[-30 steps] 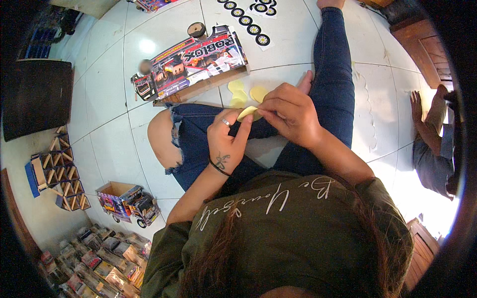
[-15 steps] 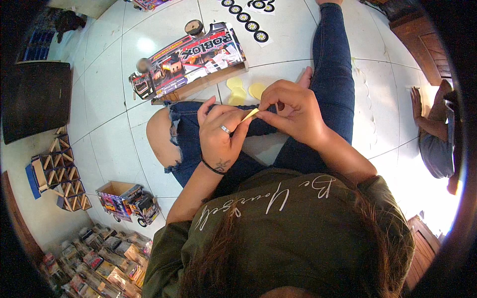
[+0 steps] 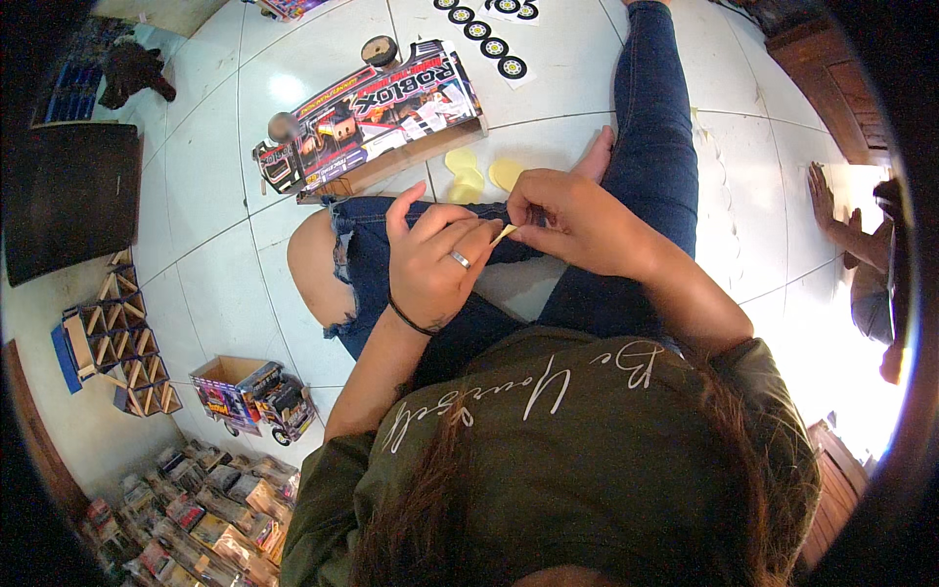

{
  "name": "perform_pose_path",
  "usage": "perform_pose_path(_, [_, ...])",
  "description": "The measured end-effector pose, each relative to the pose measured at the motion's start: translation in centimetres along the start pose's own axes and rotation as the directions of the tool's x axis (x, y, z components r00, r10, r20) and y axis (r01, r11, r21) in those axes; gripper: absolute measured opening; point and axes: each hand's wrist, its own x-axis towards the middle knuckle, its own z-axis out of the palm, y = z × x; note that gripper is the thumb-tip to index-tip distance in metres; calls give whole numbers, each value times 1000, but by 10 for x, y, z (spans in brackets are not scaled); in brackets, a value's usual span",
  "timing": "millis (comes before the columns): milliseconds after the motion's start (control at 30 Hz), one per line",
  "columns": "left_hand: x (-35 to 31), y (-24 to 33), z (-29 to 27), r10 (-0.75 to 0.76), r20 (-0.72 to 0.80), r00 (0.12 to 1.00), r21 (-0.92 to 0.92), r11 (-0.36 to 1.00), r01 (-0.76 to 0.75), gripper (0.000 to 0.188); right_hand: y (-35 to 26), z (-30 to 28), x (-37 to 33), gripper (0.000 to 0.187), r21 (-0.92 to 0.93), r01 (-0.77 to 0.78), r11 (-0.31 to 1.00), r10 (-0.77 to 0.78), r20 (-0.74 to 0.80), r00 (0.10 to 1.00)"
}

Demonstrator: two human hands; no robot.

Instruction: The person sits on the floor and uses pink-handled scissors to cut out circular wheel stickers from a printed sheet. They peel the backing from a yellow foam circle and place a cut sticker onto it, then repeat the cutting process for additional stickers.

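Note:
Between my hands, above my lap, is a small pale yellow piece of paper, seen nearly edge-on. My left hand pinches it between thumb and fingers, with the little finger raised. From the other side, the thumb and index finger of my right hand close on its upper end. Just beyond, round yellow papers lie on the floor near my bare foot. A printed toy truck rests on its side past my bent leg, with round wheels on its upper side.
Wheel-print stickers lie at the far middle. On the left are another toy truck, stacked wooden frames, a dark panel and a pile of wrapped toys. Another person's hand is at the far right.
My right hand has turned and lowered a little, and less of the yellow paper shows between my fingers. At the far right, the other person's arms have shifted.

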Motion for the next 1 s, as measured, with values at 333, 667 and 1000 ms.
perform_pose_path(333, [0, -1, 3, 39, -19, 999, 30, 999, -39, 15, -4, -1, 1, 17, -142, 57, 988, -51, 43, 998])
perform_pose_path(667, [0, -3, 4, -58, -29, 998, -59, 997, 57, 12, -12, 1, 2, 19, -202, 5, 979, -15, -48, 999])
perform_pose_path(1000, [19, 3, 3, -399, 222, 890, -499, 737, 455, 11, -5, -1, 5, 18, -411, 130, 902, -230, -203, 952])
